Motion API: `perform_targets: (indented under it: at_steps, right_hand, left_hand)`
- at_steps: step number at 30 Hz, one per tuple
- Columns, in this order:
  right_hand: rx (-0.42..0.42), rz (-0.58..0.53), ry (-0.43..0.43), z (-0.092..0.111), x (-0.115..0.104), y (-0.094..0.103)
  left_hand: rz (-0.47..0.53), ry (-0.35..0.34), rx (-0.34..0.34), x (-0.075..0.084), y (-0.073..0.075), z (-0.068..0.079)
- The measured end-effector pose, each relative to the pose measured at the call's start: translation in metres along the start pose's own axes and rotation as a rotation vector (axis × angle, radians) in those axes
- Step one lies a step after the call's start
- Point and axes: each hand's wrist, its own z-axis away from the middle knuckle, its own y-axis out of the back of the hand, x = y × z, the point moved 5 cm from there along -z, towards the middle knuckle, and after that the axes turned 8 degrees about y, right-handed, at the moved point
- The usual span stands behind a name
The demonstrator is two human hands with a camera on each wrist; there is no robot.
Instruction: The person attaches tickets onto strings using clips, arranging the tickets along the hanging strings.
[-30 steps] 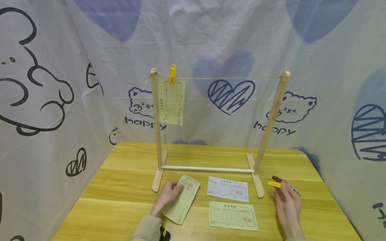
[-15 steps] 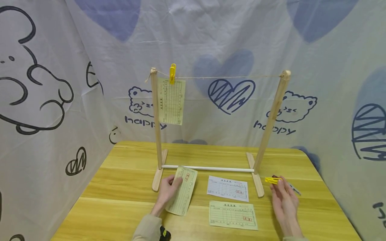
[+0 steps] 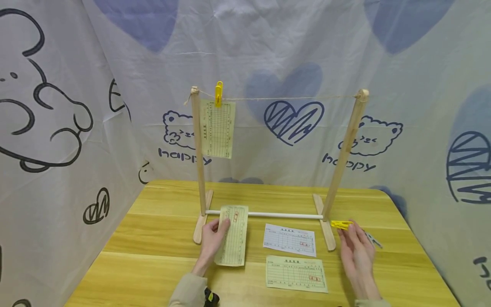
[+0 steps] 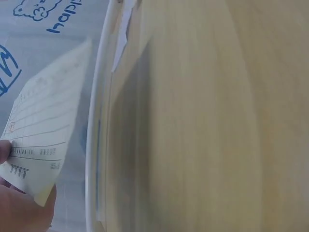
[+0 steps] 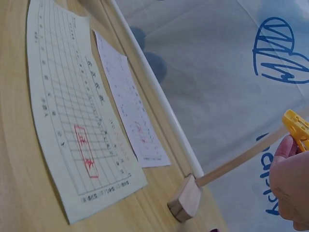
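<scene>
My left hand (image 3: pixel 213 239) pinches a pale green printed slip (image 3: pixel 235 238) by its left edge, holding it lengthwise in front of the white rod of the wooden stand. The left wrist view shows this slip (image 4: pixel 48 116) lifted off the table. On the right, my right hand (image 3: pixel 357 251) holds a yellow clothespin (image 3: pixel 341 224) between thumb and fingers; it also shows in the right wrist view as a yellow clothespin (image 5: pixel 297 126). Another yellow clothespin (image 3: pixel 218 94) fastens a green slip (image 3: pixel 218 130) to the string near the left post.
A string (image 3: pixel 284 99) spans the two posts of the wooden stand (image 3: pixel 345 153). On the table (image 3: pixel 126 251) lie a white slip (image 3: pixel 289 240) and a green slip (image 3: pixel 296 274). A grey clothespin (image 3: pixel 374 240) lies behind my right hand. A patterned cloth hangs behind.
The left hand has raised the green slip and turned it nearly upright, moving it toward the stand. My right hand has shifted left and slightly forward with the yellow clothespin.
</scene>
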Motion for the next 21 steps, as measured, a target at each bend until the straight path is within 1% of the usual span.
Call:
perform_targets:
  at_steps: [5, 8, 13, 16, 21]
  right_hand:
    - [0.001, 0.018, -0.001, 0.003, 0.002, -0.008]
    - [-0.036, 0.019, 0.000, 0.006, 0.003, -0.014]
    - [-0.130, -0.037, 0.003, 0.011, 0.005, -0.024]
    - [-0.143, -0.053, 0.002, 0.013, 0.007, -0.029]
    - [-0.157, -0.061, 0.002, 0.016, 0.011, -0.038]
  left_hand:
    - [0.043, 0.003, 0.016, 0.007, -0.002, 0.002]
    - [0.072, 0.000, 0.014, 0.013, -0.004, 0.005]
    - [0.106, -0.038, -0.004, 0.023, -0.009, 0.011]
    - [0.117, -0.061, -0.023, 0.029, -0.012, 0.013]
    - [0.138, -0.065, -0.048, 0.033, -0.019, 0.016]
